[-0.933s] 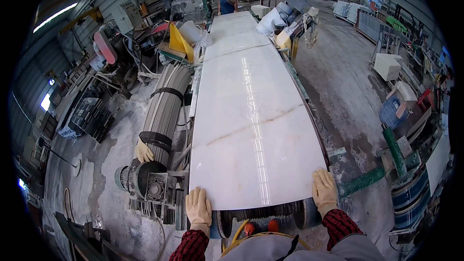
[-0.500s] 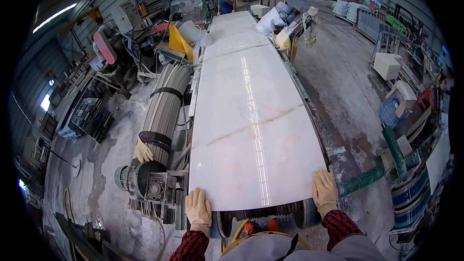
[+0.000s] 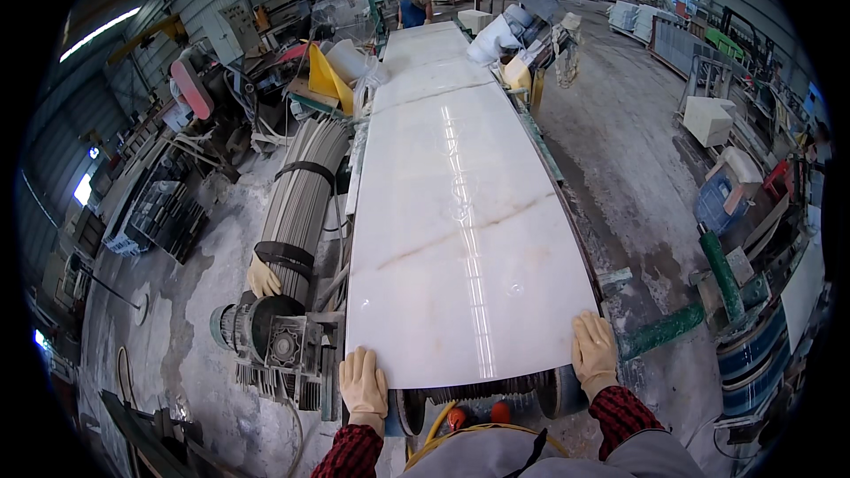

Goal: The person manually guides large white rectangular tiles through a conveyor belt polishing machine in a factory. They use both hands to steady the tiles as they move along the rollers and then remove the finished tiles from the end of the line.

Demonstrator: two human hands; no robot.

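A long, polished white stone slab (image 3: 452, 283) with thin brownish veins lies flat on a roller machine and runs away from me. My left hand (image 3: 364, 385), in a cream glove, rests at the slab's near left corner, its fingers stretched forward. At the near right corner is my right hand (image 3: 594, 350), gloved the same way, fingers extended along the slab's side edge. Neither palm shows, and the thumbs are mostly hidden. Dark rollers or ribs (image 3: 487, 392) show under the near edge.
To the left lie a strapped bundle of grey strips (image 3: 301, 181), a spare glove (image 3: 264, 277) and a motor (image 3: 257, 323). A green bar (image 3: 662, 331) juts out on the right. At the far end stands another person (image 3: 413, 7); a grey machine head (image 3: 522, 22) stands beside the slab.
The slab has slid very slightly toward me; its vein and near edge sit a little lower. Both hands stay almost in place at the corners.
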